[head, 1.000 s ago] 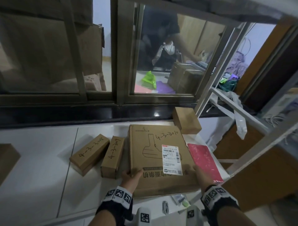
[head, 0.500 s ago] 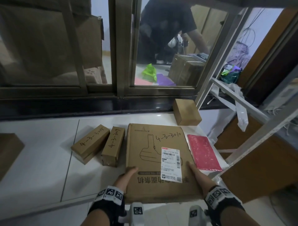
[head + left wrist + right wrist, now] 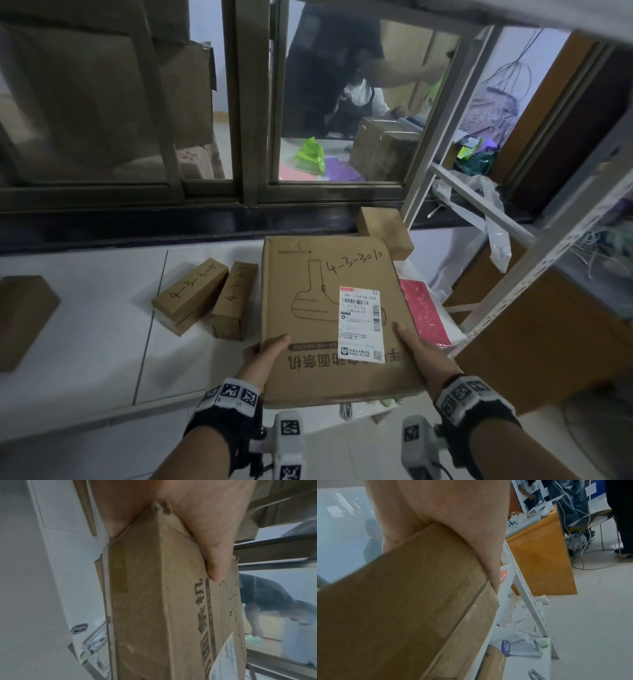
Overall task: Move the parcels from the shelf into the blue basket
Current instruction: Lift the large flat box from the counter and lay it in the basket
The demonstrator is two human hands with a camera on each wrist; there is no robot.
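A large flat cardboard parcel marked "4-3-3010", with a white label, is held by both hands above the white shelf, its near end past the shelf's front edge. My left hand grips its near left corner, thumb on top, fingers underneath. My right hand grips the near right corner, thumb on top, the parcel wedged in the palm. Two small long boxes lie on the shelf to the left. The blue basket is not in view.
A small box sits at the shelf's back right and a red packet lies beside the parcel. Another carton lies at far left. Slanted white shelf struts rise on the right. A lower shelf holds small packets. A window stands behind.
Both hands have pulled the large parcel toward me and lifted it off the shelf; its near end now overhangs the front edge.
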